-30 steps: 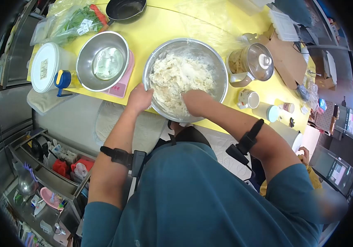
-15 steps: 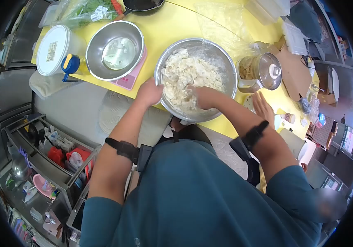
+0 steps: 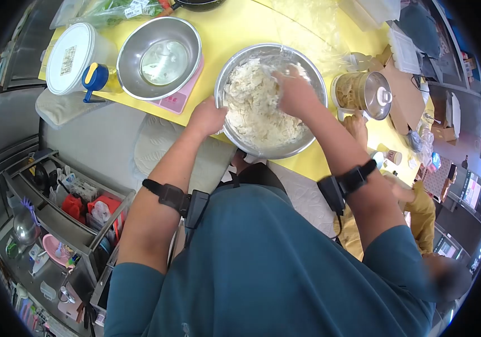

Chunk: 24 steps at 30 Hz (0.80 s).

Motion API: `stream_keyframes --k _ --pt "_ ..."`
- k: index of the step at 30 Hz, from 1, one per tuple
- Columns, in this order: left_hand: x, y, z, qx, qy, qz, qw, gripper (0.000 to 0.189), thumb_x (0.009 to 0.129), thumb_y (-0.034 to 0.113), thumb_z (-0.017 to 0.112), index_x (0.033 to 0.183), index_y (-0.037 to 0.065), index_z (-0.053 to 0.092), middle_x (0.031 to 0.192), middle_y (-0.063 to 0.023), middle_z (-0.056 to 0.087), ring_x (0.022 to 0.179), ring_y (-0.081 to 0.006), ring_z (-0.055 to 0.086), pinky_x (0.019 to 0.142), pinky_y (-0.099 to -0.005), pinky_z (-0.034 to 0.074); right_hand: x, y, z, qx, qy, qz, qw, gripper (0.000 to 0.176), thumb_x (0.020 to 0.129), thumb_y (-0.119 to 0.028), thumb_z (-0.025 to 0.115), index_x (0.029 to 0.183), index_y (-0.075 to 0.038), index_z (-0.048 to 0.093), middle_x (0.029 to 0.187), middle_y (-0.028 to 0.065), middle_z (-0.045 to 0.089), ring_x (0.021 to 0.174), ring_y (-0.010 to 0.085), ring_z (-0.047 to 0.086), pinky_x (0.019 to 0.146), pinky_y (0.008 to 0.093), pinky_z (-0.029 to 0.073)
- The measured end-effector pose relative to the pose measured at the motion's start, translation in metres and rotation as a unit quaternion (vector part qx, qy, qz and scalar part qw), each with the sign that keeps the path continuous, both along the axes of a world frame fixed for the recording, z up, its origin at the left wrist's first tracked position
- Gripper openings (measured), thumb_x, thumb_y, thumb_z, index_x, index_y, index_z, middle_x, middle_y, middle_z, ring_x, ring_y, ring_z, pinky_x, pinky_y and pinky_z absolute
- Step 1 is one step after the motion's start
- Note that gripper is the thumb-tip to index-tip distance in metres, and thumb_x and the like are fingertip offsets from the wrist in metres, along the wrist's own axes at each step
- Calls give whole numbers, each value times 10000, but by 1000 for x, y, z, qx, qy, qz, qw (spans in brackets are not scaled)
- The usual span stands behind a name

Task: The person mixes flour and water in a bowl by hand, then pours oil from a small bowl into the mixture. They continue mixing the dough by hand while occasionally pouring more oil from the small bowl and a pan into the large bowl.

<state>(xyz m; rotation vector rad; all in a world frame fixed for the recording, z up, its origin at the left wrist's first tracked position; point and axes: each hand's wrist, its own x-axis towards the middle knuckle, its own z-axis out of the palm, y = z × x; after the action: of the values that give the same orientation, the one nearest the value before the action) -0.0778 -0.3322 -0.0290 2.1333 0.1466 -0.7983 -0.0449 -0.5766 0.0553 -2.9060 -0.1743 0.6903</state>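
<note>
A steel mixing bowl (image 3: 314, 132) holds a shaggy, pale dough (image 3: 254, 115) with loose flour up its far wall. My left hand (image 3: 209, 116) is closed on the bowl's left rim. Inside the bowl, my right hand (image 3: 298, 96) presses into the far right part of the dough. Its fingers look curled into the dough, partly blurred and whitened with flour. Just right of the bowl, another person's hand (image 3: 356, 128) rests by the base of a lidded clear jar (image 3: 350, 91) of pale pieces.
Left on the yellow table (image 3: 240, 25) a second steel bowl (image 3: 126, 53) with clear liquid sits on a pink scale (image 3: 176, 103). Near it stand a white-lidded tub (image 3: 71, 59) and a blue-capped bottle (image 3: 95, 77). A pan (image 3: 198, 4) lies at the back. Cardboard (image 3: 400, 92) lies right.
My right hand has moved from the middle of the dough to its far right side. My left hand stays on the rim. The other person's hand has moved against the jar's base.
</note>
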Motion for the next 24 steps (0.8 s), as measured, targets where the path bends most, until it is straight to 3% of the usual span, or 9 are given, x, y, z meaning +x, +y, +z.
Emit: stream_keyframes --k 2,5,8,12,15,19,21,24 --pt "-1 -1 3 -2 -10 0 1000 380 927 177 600 1223 -61 599 960 -228 709 684 -277 708 668 -395 572 16 8 -35 40 35 40 998 723 726 -123 735 1424 -185 554 1535 219 416 1230 406 594 1006 422 526" --pt "-2 -1 -3 30 -17 -2 999 389 919 197 606 1219 -50 608 974 -250 709 748 -315 718 746 -417 568 27 30 -35 55 58 8 997 822 671 -105 787 1444 -180 519 1480 216 471 1239 403 575 1029 423 502" --pt "-3 -2 -2 60 -66 -20 996 399 907 218 611 1208 -42 620 1007 -275 704 867 -372 713 836 -445 548 36 18 -47 68 68 62 993 799 678 -112 783 1434 -175 530 1480 184 476 1229 402 578 1023 423 502" --pt "0 -1 -4 47 -35 -8 998 406 894 236 615 1192 -38 634 1061 -292 693 1009 -424 675 918 -470 513 1 16 -16 17 87 161 983 692 719 -118 747 1388 -178 583 1487 138 475 1199 386 597 1011 416 505" --pt "0 0 -9 57 -75 -29 995 383 899 226 613 1180 -32 641 1026 -284 701 919 -395 706 861 -460 535 -32 10 27 -48 113 228 966 611 759 -82 687 1358 -174 610 1480 125 480 1180 370 611 1000 417 508" --pt "3 1 4 7 13 -6 1000 403 899 267 623 1130 -64 628 1127 -304 669 1086 -440 640 968 -480 491 -34 10 48 -55 168 246 953 594 775 0 613 1345 -167 607 1463 152 485 1163 361 620 978 414 518" --pt "4 1 4 9 9 -7 1000 402 903 270 622 1124 -66 626 1117 -310 668 1076 -444 641 965 -482 491 -31 11 41 -33 187 224 956 545 792 7 592 1310 -158 623 1409 167 515 1143 356 630 951 415 528" --pt "6 3 3 11 21 -22 999 399 911 271 616 1120 -69 619 1103 -321 664 1060 -451 643 956 -487 494 -39 2 -9 4 162 200 966 423 830 -18 580 1229 -131 655 1273 181 586 1099 347 649 901 422 545"
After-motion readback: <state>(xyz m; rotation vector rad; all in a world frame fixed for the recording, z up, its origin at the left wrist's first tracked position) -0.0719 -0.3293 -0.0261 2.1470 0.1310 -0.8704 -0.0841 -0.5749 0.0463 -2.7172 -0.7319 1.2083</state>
